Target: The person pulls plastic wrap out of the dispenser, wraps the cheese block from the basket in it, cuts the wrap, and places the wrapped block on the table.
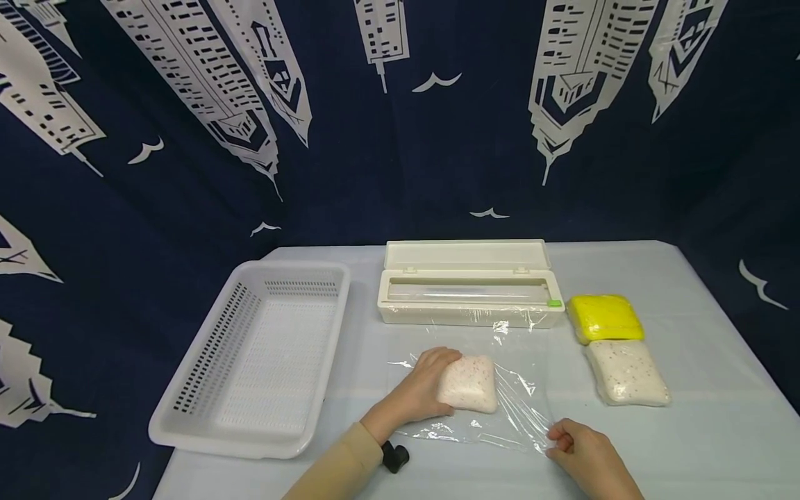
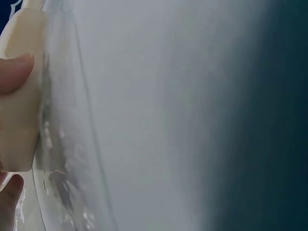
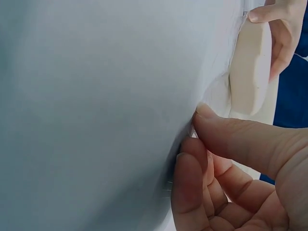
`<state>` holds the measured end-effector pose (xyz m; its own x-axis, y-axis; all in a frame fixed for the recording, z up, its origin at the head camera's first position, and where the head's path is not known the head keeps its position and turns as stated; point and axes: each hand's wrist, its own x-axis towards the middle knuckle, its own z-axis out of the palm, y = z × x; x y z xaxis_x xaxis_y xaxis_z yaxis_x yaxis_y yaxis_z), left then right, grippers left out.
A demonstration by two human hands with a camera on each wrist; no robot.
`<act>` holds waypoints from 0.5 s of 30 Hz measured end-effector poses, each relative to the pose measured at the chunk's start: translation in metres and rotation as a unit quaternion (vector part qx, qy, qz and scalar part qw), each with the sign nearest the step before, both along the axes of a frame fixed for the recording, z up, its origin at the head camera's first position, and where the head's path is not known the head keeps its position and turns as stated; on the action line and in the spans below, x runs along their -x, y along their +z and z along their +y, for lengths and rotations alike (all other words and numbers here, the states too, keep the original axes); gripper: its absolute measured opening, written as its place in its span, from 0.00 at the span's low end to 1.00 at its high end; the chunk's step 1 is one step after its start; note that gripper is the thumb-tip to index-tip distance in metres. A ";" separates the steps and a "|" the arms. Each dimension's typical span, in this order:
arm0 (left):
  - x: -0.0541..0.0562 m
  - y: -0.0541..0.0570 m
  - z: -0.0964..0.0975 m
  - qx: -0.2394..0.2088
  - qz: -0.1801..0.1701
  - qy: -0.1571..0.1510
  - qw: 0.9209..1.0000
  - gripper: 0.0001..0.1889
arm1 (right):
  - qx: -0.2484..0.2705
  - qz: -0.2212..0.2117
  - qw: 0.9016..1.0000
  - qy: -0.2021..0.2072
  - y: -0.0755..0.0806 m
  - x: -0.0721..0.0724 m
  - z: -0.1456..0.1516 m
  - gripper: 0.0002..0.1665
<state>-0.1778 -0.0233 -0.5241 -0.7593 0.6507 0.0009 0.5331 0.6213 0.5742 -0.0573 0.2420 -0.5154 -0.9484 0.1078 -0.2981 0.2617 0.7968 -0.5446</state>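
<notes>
A soft-looking cream block with reddish specks lies on a sheet of clear cling film spread over the table. My left hand holds the block by its left side, with the thumb on the near edge. At the film's near right corner, my right hand pinches the edge between thumb and forefinger, and creases run from there toward the block. Behind them stands a cream cling film dispenser, its lid raised and a roll inside; the film reaches its front edge.
A white perforated plastic basket stands on the left. To the right, a yellow block and another speckled cream block, both shiny as if wrapped, lie touching. A dark blue patterned cloth hangs behind the table.
</notes>
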 end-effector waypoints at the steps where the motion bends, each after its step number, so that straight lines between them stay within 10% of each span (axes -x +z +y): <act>1: 0.000 -0.001 0.000 0.002 -0.002 0.001 1.000 0.51 | -0.001 0.002 1.000 0.002 0.000 0.000 0.000 0.09; 15: -0.013 0.025 -0.021 -0.041 -0.009 0.035 0.999 0.51 | -0.009 0.006 1.000 0.010 -0.001 0.002 -0.001 0.09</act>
